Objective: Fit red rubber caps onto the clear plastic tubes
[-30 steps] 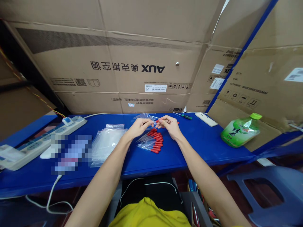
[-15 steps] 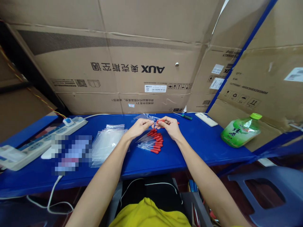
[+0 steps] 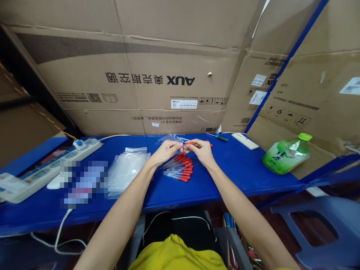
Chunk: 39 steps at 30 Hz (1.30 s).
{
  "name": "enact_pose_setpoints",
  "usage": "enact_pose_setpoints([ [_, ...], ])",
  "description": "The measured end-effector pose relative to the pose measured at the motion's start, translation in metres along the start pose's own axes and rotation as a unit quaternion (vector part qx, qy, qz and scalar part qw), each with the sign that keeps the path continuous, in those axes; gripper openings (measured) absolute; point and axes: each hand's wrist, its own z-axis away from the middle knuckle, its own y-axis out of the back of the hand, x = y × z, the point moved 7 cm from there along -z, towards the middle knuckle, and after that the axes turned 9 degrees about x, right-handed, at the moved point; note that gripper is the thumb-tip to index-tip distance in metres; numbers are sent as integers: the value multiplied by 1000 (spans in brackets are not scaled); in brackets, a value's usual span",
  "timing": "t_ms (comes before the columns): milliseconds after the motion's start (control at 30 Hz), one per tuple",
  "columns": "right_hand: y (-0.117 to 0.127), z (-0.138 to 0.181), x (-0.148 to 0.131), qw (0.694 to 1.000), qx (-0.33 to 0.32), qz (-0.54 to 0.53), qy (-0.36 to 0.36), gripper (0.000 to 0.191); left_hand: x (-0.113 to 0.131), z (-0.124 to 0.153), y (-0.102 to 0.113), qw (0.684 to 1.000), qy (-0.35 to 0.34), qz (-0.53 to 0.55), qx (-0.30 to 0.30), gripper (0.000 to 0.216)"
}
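My left hand (image 3: 166, 152) is closed in a pinch, its fingertips on what looks like a thin clear glass dropper tube, mostly hidden by the fingers. My right hand (image 3: 201, 150) pinches a red rubber dropper bulb (image 3: 190, 143), and both hands' fingertips almost meet over the table. Just below them, several finished-looking droppers (image 3: 184, 173) lie fanned out, red bulbs to the right and clear tubes to the left. Behind the hands are loose clear tubes (image 3: 168, 138). Another red bulb (image 3: 208, 143) shows past my right hand.
Clear zip bags (image 3: 128, 168) are stacked left of my left forearm. Further left lie a blurred phone (image 3: 86, 183) and a power strip (image 3: 56, 165). To the right are a screwdriver (image 3: 222, 138), a white flat object (image 3: 245, 141) and a green tea bottle (image 3: 285, 155). Cardboard (image 3: 152, 90) walls the back.
Both hands stay in nearly the same place, fingertips still pinched together. My right fingers have shifted slightly around the red bulb. The view has tilted a little.
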Motion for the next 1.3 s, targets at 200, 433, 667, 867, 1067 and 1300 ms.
enact_pose_setpoints([
  [200,-2,0,0,1000,-15,12,17,32,-2,0,-2,1000,8,-8,3,49],
  [433,1,-6,0,999,-35,21,4,36,7,-3,8,994,-45,-94,24,46],
  [667,9,-9,3,997,-63,37,-7,36,2,-4,15,981,-69,-180,26,45],
  [867,7,-8,9,997,-67,42,-19,36,3,-3,17,981,-76,-176,20,43],
  [1067,3,-5,8,997,-68,25,-21,33,3,-2,16,984,-75,-164,5,42],
  [1300,2,-4,8,998,-58,19,-23,35,3,-2,16,986,-72,-152,-3,41],
])
